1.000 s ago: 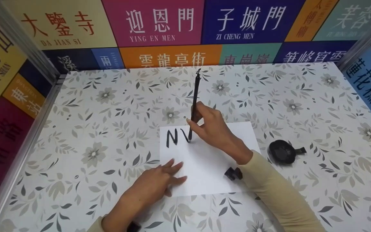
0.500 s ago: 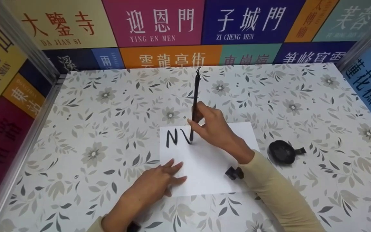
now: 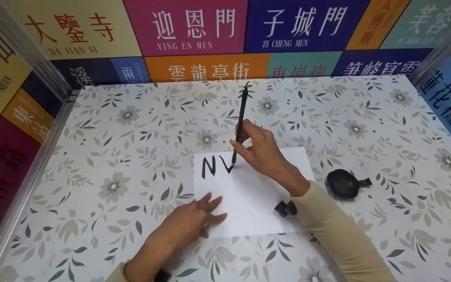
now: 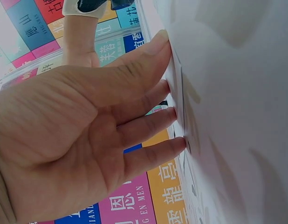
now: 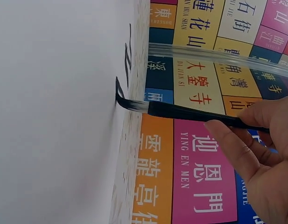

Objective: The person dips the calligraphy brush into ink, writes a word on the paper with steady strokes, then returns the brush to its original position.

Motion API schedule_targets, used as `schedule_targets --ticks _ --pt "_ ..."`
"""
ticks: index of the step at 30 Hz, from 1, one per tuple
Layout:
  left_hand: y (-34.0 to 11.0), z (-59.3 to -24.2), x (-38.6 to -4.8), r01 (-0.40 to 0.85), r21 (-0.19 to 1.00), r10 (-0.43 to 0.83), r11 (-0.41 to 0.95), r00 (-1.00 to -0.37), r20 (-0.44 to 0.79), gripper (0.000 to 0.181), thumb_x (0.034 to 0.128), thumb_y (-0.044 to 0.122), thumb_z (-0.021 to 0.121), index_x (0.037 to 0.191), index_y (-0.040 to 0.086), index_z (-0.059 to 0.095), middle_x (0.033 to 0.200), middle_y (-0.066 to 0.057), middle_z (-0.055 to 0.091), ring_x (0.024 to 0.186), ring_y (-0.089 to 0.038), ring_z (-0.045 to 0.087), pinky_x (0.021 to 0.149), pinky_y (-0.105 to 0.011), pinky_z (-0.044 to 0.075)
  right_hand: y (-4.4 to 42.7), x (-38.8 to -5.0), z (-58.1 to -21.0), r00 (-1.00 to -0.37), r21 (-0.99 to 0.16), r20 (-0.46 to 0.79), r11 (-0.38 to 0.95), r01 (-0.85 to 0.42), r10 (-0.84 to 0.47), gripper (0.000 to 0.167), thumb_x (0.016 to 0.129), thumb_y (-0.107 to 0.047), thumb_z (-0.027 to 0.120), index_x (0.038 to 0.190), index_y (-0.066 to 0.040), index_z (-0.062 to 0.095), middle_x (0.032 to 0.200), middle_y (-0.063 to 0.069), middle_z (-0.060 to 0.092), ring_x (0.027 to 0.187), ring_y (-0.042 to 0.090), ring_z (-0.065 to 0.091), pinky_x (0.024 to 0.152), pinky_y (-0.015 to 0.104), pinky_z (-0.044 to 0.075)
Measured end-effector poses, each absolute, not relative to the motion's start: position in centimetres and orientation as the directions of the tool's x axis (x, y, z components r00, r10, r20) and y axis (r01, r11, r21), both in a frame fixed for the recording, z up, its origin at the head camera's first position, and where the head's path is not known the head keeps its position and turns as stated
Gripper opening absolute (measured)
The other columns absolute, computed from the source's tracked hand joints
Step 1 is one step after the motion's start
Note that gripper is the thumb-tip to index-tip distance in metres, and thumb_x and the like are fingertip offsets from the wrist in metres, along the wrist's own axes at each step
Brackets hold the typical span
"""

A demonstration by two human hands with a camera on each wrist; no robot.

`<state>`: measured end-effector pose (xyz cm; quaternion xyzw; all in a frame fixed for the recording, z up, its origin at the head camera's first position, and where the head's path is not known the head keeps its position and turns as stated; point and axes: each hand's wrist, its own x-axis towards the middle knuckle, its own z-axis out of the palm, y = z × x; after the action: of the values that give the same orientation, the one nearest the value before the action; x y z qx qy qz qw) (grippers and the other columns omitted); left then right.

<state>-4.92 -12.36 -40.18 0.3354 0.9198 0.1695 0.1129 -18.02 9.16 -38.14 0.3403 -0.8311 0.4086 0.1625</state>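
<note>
A wall of coloured panels (image 3: 229,47) lettered in Chinese stood behind the floral-covered table (image 3: 73,223). Before the person lay a white sheet of paper (image 3: 253,213). The left hand (image 3: 192,219) rested at its lower left edge, fingers spread and nearly straight, fingertips down, holding nothing. The right hand (image 3: 262,147) was above the upper part of the sheet, thumb and fingers closed in a pinch on a black calligraphy brush (image 3: 243,105). From where I stood, the shaft ran along the thumb side of that hand, rising well above the knuckles; below the grip, the bent bristles touched the paper, well apart from the left hand. A black handled dish (image 3: 343,184) sat right of the sheet. An inked N (image 3: 209,167) stood just left of a V-like stroke (image 3: 225,164), where the bristles met the paper.
</note>
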Motion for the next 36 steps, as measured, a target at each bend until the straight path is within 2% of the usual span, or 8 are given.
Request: schedule_targets --ticks 6,23,36 --pt "-12.3 -40.2 -5.0 0.594 0.378 0.665 0.711 -0.742 -0.086 0.059 0.0696 0.010 0.079 0.126 0.022 0.064 0.144 -0.007 0.045 0.134 -0.029 0.038 0.088 -0.042 0.050 9.5 -18.3 -38.2 -0.732 -0.570 0.541 0.460 -0.681 -0.413 0.018 0.090 -0.008 0.066 0.100 0.000 0.054 0.082 0.006 0.062 0.079 0.014 0.064 0.059 0.019 0.053" --pt "-12.4 -40.0 -4.9 0.594 0.383 0.668 0.707 -0.739 -0.086 0.059 0.0701 0.008 0.078 0.126 0.021 0.064 0.144 -0.007 0.045 0.135 -0.029 0.037 0.090 -0.042 0.049 9.7 -18.9 -38.8 -0.704 -0.551 0.580 0.438 -0.710 -0.410 0.017 0.091 -0.007 0.065 0.102 0.000 0.054 0.086 0.007 0.060 0.082 0.015 0.063 0.059 0.017 0.052" --pt "-12.5 -39.9 -4.9 0.603 0.381 0.671 0.701 -0.739 -0.066 0.059 0.0691 0.008 0.079 0.125 0.021 0.065 0.143 -0.007 0.046 0.133 -0.030 0.040 0.080 -0.041 0.052 9.9 -19.2 -39.0 -0.708 -0.560 0.591 0.435 -0.705 -0.386 0.017 0.090 -0.006 0.065 0.100 0.000 0.053 0.087 0.008 0.058 0.084 0.015 0.063 0.061 0.017 0.053"
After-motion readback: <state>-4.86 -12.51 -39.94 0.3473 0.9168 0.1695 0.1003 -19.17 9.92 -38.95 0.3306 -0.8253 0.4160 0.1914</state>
